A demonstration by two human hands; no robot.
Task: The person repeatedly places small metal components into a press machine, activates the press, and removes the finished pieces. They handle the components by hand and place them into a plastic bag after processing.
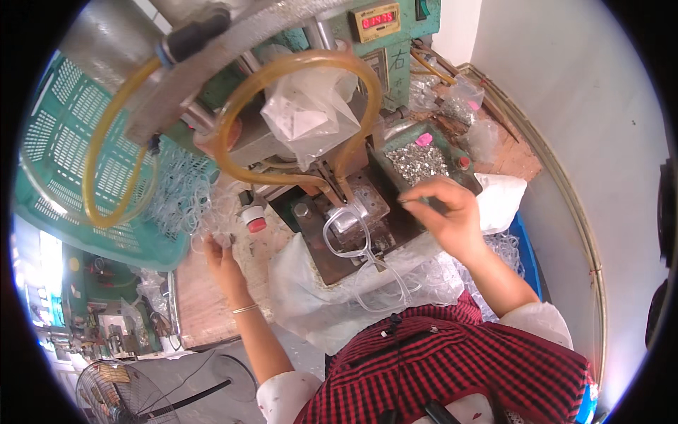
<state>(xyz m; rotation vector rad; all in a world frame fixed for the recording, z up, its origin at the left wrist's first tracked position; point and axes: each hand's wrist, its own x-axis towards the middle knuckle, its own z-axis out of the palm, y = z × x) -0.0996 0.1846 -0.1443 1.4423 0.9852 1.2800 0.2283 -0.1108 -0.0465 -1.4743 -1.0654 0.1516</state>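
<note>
L hand (224,267), left of ctr, at clear plastic loops (210,218), can't tell if gripping! R hand (446,213), ctr-right, pinches tiny dark pc (404,202). Clear looped plastic strap (368,244), mid-frame on grey metal die (349,220), could skew if knocked.

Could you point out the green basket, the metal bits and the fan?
Green basket (60,152): head view, on its slotted wall.
Metal bits (417,164): head view, middle of the pile.
Fan (119,394): head view, on its wire cage.
</note>
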